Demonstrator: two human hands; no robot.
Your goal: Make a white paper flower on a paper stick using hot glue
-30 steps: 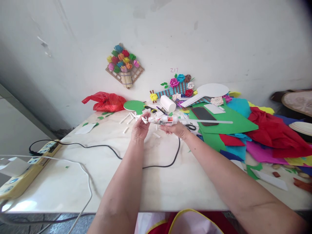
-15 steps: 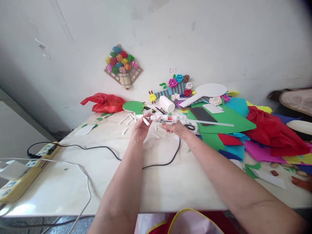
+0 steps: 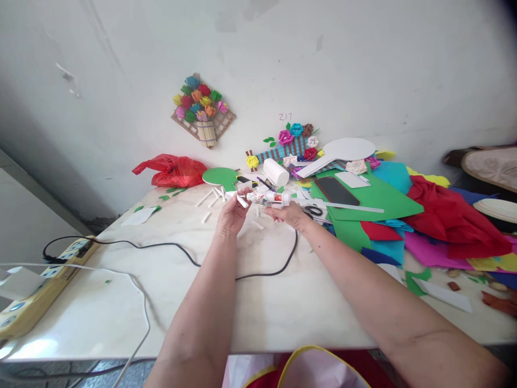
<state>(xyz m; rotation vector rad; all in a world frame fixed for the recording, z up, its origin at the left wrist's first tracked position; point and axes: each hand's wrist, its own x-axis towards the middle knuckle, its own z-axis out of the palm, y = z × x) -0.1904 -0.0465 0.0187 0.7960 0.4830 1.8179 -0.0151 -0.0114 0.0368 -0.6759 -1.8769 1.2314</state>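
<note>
My left hand [image 3: 232, 214] is raised above the pale table [image 3: 250, 302] and pinches a small white paper roll [image 3: 242, 201] between thumb and fingers. My right hand [image 3: 287, 214] holds a white glue tube [image 3: 270, 199] with a red label, lying sideways, its tip pointing left at the roll. The two hands are close together, nearly touching. Several more white paper rolls [image 3: 210, 200] lie on the table just behind my left hand.
A black cable [image 3: 258, 272] loops under my wrists. A yellow power strip [image 3: 44, 280] lies at the left edge. Coloured paper sheets [image 3: 404, 226], a phone [image 3: 336, 191], scissors [image 3: 314, 210], a white cup [image 3: 276, 172] and a red bag [image 3: 172, 170] crowd the back and right.
The left hand's paper roll has tilted and come closer to the glue tube's tip. Both hands have shifted only slightly.
</note>
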